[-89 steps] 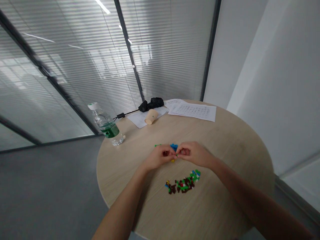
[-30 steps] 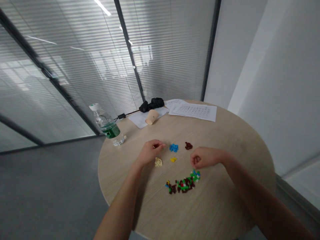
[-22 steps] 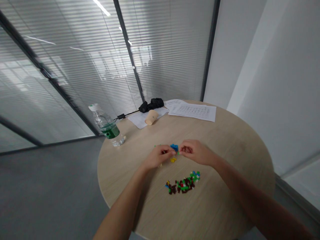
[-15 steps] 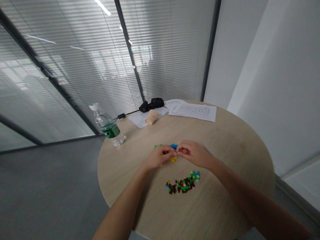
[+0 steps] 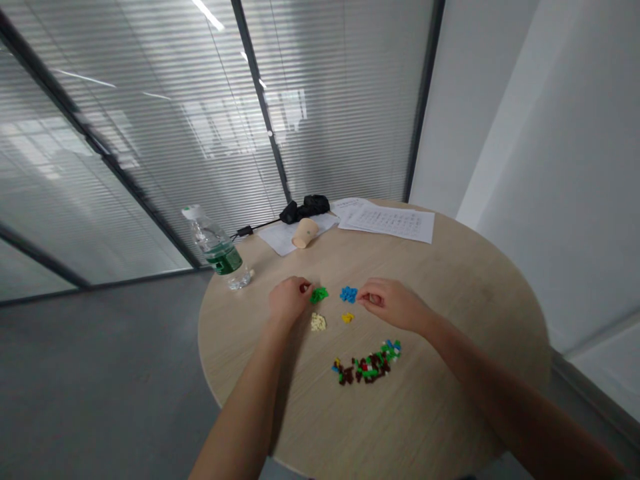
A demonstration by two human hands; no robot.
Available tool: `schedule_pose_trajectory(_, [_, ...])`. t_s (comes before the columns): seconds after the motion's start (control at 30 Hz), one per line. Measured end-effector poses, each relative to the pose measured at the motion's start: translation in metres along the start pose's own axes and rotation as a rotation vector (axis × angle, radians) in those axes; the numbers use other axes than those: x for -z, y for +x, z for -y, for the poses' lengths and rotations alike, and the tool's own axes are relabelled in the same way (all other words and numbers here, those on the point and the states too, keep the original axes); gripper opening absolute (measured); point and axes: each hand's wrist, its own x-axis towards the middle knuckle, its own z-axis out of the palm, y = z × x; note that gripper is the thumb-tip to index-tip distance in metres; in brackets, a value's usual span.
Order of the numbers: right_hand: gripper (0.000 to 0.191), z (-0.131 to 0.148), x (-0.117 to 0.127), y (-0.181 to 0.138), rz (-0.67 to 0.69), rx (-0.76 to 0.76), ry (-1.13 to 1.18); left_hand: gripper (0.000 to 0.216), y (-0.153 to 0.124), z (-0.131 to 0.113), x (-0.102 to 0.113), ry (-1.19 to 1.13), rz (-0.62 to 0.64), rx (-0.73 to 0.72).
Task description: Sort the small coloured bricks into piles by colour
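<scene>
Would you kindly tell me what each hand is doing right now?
Left hand: curled shut beside the green pile; any held piece cannot be told.
Right hand: fingers pinched beside the blue pile; contents cannot be told.

Round wooden counter (image 5: 465, 280) sits in a corner: glass wall (image 5: 150, 133) with blinds behind, plain white wall (image 5: 550, 167) right, grey floor (image 5: 100, 373) left.

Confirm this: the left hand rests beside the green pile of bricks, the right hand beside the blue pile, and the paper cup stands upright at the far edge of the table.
One thing is wrong: the paper cup lies on its side, as the head view shows. The left hand is beside the green pile and the right hand beside the blue pile.
</scene>
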Motion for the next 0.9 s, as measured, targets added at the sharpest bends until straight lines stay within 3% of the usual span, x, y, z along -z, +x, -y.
schedule_pose_trajectory(0.5, [0.014, 0.001, 0.004, 0.000, 0.097, -0.007, -0.004, 0.026, -0.002, -0.002, 0.006, 0.077, 0.067, -0.122])
schedule_pose_trajectory(0.6, [0.015, -0.004, 0.008, -0.002, 0.218, -0.017, 0.078, 0.026, -0.004, -0.004, 0.008, 0.058, 0.069, -0.128])
schedule_pose_trajectory(0.8, [0.019, -0.017, 0.010, -0.009, 0.642, -0.145, 0.253, 0.026, -0.006, -0.008, 0.010, 0.002, 0.038, -0.109])
schedule_pose_trajectory(0.9, [0.021, -0.017, 0.007, -0.010, 0.728, -0.124, 0.266, 0.026, -0.006, -0.009, 0.009, -0.014, 0.013, -0.126])
